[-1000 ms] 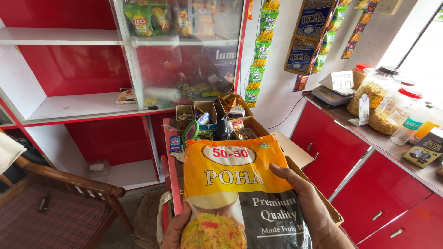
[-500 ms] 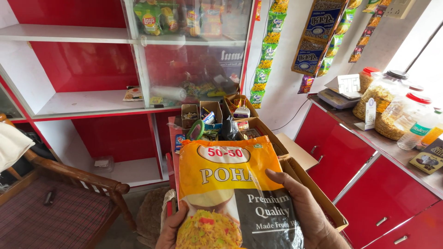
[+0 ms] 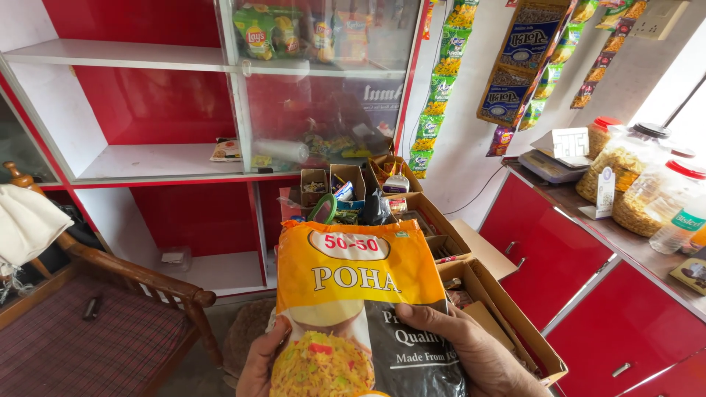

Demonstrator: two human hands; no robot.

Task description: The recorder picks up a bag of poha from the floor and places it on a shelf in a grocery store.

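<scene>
**Two hands on one yellow packet**

Two bare hands clamp a large yellow and black plastic food packet (image 3: 360, 309) at lower centre: the left hand (image 3: 257, 364) grips its lower left edge, the right hand (image 3: 471, 345) wraps its right side, both cut off by the bottom edge. Behind it stand open brown cardboard boxes (image 3: 412, 213) of small goods, hard to make out. Green and yellow sachet strips (image 3: 441, 88) hang at upper centre; clear plastic jars with red lids (image 3: 647, 184) stand at right.
</scene>
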